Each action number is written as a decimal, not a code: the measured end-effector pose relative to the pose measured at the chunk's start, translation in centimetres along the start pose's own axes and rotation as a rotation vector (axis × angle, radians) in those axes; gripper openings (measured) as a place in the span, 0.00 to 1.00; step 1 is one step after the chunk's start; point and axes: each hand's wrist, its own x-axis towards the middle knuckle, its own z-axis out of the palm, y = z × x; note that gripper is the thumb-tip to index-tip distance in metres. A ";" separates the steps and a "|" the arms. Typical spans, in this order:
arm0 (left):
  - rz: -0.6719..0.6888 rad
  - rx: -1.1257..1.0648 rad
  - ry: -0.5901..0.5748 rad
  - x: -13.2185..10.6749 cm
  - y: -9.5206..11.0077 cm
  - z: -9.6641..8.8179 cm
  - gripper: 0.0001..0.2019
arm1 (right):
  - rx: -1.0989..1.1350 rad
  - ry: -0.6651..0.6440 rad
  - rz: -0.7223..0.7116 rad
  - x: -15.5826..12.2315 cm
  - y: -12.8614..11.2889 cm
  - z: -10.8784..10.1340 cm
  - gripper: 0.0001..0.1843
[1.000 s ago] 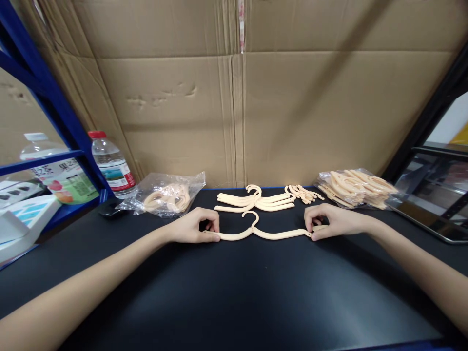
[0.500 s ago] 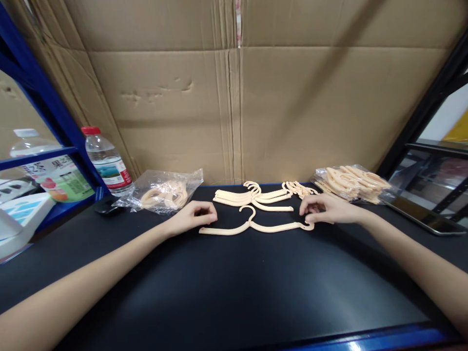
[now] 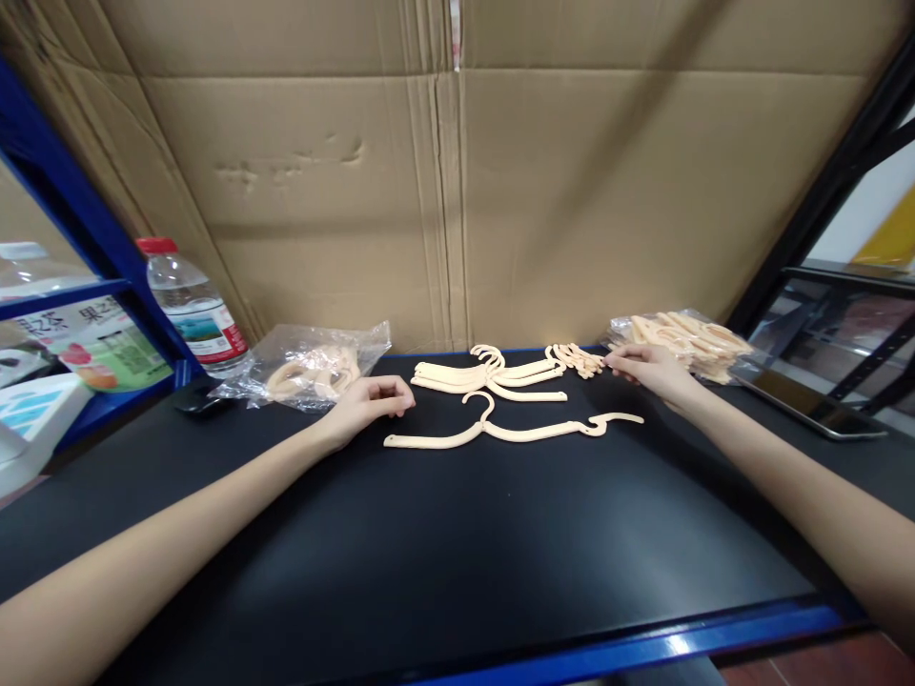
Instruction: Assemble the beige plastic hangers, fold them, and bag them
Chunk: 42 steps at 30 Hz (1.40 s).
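The hanger (image 3: 529, 433) had been let go by both grips and lay on the bench (image 3: 457, 553). The left hand (image 3: 368, 400) was curled empty beside it. The right hand (image 3: 647, 367) had been shifted to the small clips (image 3: 576, 360), its grip narrow, perhaps touching them.

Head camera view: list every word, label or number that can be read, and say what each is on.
"果": on the printed box at far left, and it seems to be the only clear character. The characters beside it are too blurred to read.
Water bottle: the label has print, but it is too small to read.
Hanger, plastic bag, cardboard wall: no writing visible.
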 end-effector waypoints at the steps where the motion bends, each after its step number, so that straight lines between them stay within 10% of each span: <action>1: 0.003 0.019 0.006 0.0 0.1 0.0 0.10 | -0.029 0.012 -0.017 0.1 0.2 -0.1 0.17; 21: 0.299 0.488 0.182 2.7 -1.4 0.8 0.13 | -0.401 -0.131 -0.567 2.7 2.3 1.1 0.17; 30: 0.307 0.515 0.129 2.6 -1.0 1.0 0.10 | -0.366 -0.075 -0.582 2.9 2.3 0.6 0.13; 42: 0.249 0.397 0.243 1.8 0.0 1.1 0.07 | -0.157 0.343 -0.330 0.9 -1.4 -0.5 0.22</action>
